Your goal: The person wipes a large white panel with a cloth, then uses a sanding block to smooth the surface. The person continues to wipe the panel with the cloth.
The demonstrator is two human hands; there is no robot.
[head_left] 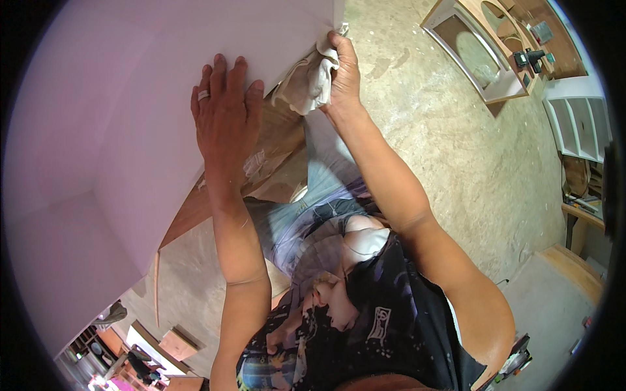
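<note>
A large white panelled piece, apparently furniture [146, 122], fills the left of the head view, tinted pinkish in the light. My left hand [227, 105], a ring on one finger, lies flat on its surface near the lower edge, fingers apart and holding nothing. Just right of it, at the piece's corner, my right hand [346, 71] grips a crumpled whitish cloth [313, 80], thumb uppermost. The cloth hangs over the edge, and part of it is hidden by the fingers. Brown wood [188, 220] shows along the underside of the white piece.
A wooden frame with an oval opening [499, 19] and a dark power tool [528, 58] are at the upper right. White shelving [579, 124] stands below them. Wood boards [178, 342] lie at the lower left on the concrete floor [469, 161]. A thin stick [156, 288] is near the piece's lower edge.
</note>
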